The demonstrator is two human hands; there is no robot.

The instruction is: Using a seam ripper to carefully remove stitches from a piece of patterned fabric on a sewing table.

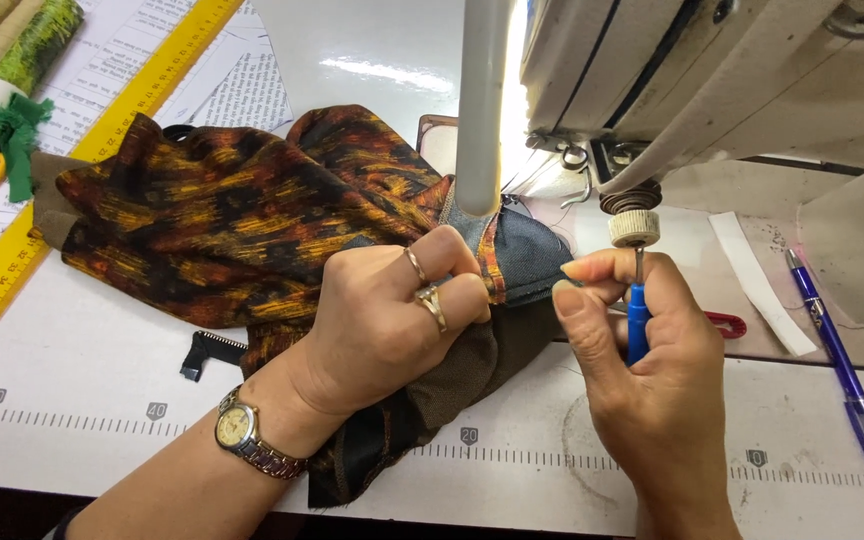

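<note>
Fabric point(232, 215) bunched under closed left hand point(392, 320); right hand point(642, 360) pinches blue seam ripper point(637, 325).

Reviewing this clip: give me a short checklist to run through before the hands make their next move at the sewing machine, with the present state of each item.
1. Left hand pins the patterned fabric to the table: ok, fist pressed on the folds.
2. Right hand grips the blue-handled screwdriver firmly: ok, fingers closed round the handle.
3. Tool tip seated under the knurled screw: cannot tell, the shaft reaches up to it but the contact is too small to see.
4. Fingers away from the needle area: cannot tell, the white post hides it.
5. Blue pen out of the way: ok, it lies to the right, apart from both hands.
</note>
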